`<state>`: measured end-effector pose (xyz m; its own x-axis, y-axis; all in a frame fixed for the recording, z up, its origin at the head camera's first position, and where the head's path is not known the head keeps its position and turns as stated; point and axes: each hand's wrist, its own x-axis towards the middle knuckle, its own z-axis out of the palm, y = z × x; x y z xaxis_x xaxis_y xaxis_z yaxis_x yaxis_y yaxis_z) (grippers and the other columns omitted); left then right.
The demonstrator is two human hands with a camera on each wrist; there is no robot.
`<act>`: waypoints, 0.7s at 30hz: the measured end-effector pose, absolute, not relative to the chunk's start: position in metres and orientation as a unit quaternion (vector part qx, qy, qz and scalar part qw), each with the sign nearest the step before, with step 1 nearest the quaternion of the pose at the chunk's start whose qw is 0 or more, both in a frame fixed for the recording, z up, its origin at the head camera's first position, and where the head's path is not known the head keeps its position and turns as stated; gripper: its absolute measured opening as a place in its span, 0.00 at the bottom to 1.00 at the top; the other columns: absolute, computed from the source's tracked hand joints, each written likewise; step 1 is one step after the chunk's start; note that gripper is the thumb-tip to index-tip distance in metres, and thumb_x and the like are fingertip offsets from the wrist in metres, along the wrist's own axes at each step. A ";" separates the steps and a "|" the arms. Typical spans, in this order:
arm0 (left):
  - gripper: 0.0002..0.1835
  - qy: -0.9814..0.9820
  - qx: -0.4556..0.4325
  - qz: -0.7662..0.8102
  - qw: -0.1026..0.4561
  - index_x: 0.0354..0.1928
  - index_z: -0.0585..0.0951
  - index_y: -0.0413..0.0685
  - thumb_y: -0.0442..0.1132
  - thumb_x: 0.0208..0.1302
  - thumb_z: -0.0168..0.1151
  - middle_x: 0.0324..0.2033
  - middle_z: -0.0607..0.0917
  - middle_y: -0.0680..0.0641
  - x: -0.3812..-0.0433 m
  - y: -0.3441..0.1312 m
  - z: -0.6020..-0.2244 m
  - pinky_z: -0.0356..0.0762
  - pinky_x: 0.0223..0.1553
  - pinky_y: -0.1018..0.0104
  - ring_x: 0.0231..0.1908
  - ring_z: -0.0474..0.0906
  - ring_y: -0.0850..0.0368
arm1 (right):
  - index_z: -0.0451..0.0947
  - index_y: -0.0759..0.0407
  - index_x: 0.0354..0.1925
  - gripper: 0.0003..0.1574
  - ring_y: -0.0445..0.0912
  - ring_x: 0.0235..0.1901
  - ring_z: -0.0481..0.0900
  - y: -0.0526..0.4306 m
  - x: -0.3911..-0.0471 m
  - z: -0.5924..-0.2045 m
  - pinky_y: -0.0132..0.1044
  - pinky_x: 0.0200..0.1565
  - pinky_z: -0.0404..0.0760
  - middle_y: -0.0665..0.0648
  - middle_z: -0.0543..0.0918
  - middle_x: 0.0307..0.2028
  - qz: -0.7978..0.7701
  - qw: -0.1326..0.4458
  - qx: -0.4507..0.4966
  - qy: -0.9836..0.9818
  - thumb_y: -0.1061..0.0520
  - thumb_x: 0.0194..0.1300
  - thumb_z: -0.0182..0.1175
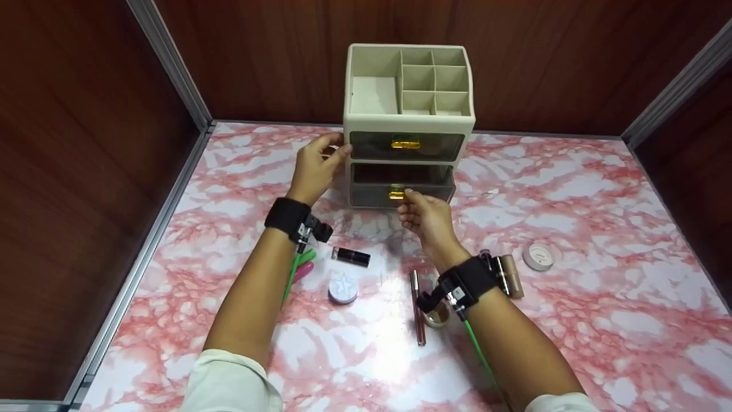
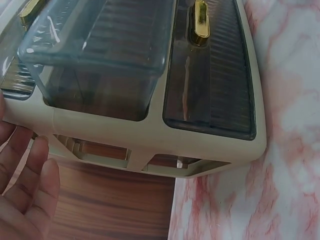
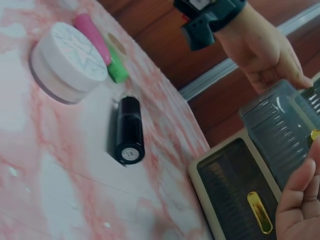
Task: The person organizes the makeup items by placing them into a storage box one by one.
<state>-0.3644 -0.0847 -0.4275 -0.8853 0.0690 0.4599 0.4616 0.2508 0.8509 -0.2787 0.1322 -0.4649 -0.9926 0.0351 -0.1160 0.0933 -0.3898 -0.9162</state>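
A cream makeup organizer (image 1: pixel 409 120) with an open sectioned top stands near the back wall. Its middle clear grey drawer (image 1: pixel 372 195) is pulled partway out, while the top drawer (image 1: pixel 372 146) and the bottom drawer (image 3: pixel 230 180) are closed. My right hand (image 1: pixel 430 220) pinches the gold handle (image 1: pixel 396 192) of the pulled-out drawer, thumb on top and other fingers curled. With loosely bent fingers, my left hand (image 1: pixel 317 166) touches the organizer's left side, level with the top drawer. In the left wrist view, its fingertips (image 2: pixel 50 175) lie along that side.
A black lipstick (image 1: pixel 351 257), a star-lidded jar (image 1: pixel 343 289), and green (image 1: pixel 309 257) and pink tubes (image 1: pixel 303 271) lie in front. Nearer the right arm are a slim reddish tube (image 1: pixel 418 315), a small round pot (image 1: pixel 437 316), a tan tube (image 1: pixel 512 276) and a white round container (image 1: pixel 538 257).
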 end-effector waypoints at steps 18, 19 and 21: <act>0.16 -0.761 -0.181 -0.599 0.174 0.44 0.79 0.42 0.43 0.55 0.62 0.38 0.80 0.47 -0.365 -0.086 -0.429 0.74 0.35 0.59 0.33 0.76 0.52 | 0.75 0.69 0.26 0.18 0.45 0.15 0.73 0.130 -0.244 -0.470 0.33 0.20 0.75 0.59 0.78 0.18 -0.827 0.000 0.043 0.561 0.53 0.56 0.61; 0.16 -0.759 -0.181 -0.601 0.173 0.44 0.79 0.42 0.42 0.55 0.62 0.38 0.80 0.47 -0.365 -0.085 -0.429 0.74 0.35 0.60 0.33 0.76 0.51 | 0.75 0.69 0.25 0.18 0.45 0.15 0.73 0.130 -0.242 -0.470 0.33 0.20 0.75 0.59 0.78 0.18 -0.826 -0.002 0.042 0.563 0.53 0.56 0.61; 0.16 -0.763 -0.179 -0.596 0.177 0.44 0.79 0.44 0.44 0.55 0.62 0.38 0.81 0.49 -0.365 -0.085 -0.429 0.74 0.34 0.63 0.34 0.76 0.50 | 0.75 0.70 0.25 0.19 0.45 0.15 0.73 0.130 -0.239 -0.470 0.33 0.20 0.74 0.59 0.78 0.18 -0.824 -0.006 0.041 0.564 0.52 0.56 0.62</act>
